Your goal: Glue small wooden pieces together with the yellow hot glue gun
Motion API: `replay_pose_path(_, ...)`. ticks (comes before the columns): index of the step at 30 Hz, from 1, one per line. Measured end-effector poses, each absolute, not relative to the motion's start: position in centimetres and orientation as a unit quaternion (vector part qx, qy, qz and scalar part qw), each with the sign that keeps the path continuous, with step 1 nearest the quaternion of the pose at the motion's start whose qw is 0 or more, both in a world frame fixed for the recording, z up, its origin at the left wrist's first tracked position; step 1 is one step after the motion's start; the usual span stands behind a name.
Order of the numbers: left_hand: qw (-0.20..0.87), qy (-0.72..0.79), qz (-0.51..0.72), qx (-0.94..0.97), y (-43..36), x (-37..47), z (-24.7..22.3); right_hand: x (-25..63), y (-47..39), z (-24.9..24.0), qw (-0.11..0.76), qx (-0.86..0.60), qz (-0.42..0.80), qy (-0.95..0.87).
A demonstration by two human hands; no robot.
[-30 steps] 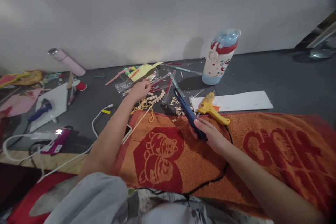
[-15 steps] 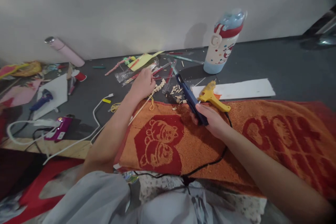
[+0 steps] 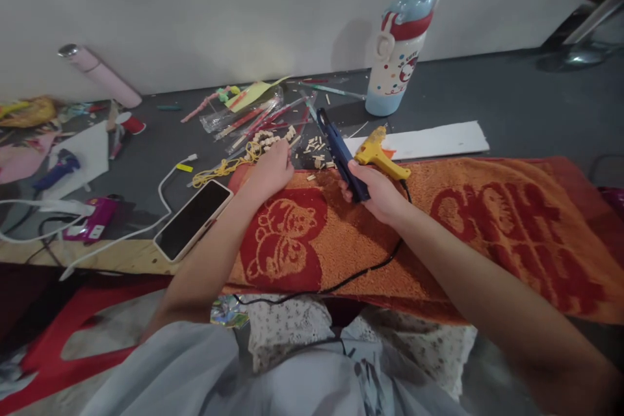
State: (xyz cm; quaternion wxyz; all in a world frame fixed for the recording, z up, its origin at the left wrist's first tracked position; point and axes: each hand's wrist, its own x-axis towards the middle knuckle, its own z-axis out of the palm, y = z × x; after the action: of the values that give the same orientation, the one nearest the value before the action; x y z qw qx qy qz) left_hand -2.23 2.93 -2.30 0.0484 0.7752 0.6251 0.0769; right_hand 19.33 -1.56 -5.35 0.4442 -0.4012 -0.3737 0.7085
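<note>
My right hand [image 3: 374, 190] is wrapped round a dark blue tool [image 3: 341, 153] with a long body, held tilted over the orange towel [image 3: 363, 244]. My left hand [image 3: 273, 169] has its fingers pressed together at the towel's back edge; what they hold, if anything, is too small to tell. Beside it lie a chain of small pale wooden pieces [image 3: 264, 138] and a tangle of yellow string [image 3: 219, 171]. Several loose wooden bits [image 3: 316, 145] are scattered between my hands. A yellow glue gun [image 3: 377, 153] rests just right of the blue tool.
A patterned bottle [image 3: 396, 65] stands near the wall, behind a white strip [image 3: 439, 142]. A phone [image 3: 194, 220] lies left of my left forearm. Further left are a white cable [image 3: 164, 198], a purple power block [image 3: 92, 221], a blue glue gun [image 3: 57, 170] and a pink bottle [image 3: 104, 78].
My left hand has moved down, nearer the towel, and its forearm has shifted so the phone now shows. The view has moved slightly. My right hand still holds the blue tool.
</note>
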Motion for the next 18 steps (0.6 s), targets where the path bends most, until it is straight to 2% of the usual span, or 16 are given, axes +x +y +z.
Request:
replay_pose_path(9, 0.035, 0.526, 0.097, 0.844, 3.1, -3.5, -3.8, 19.3, -1.8, -4.8, 0.420, -0.416, 0.712, -0.379)
replay_pose_path(18, 0.006, 0.559, 0.059, 0.827, 2.5, -3.0, -3.3, 19.2, -1.7, -4.9, 0.436, -0.410, 0.710, -0.370)
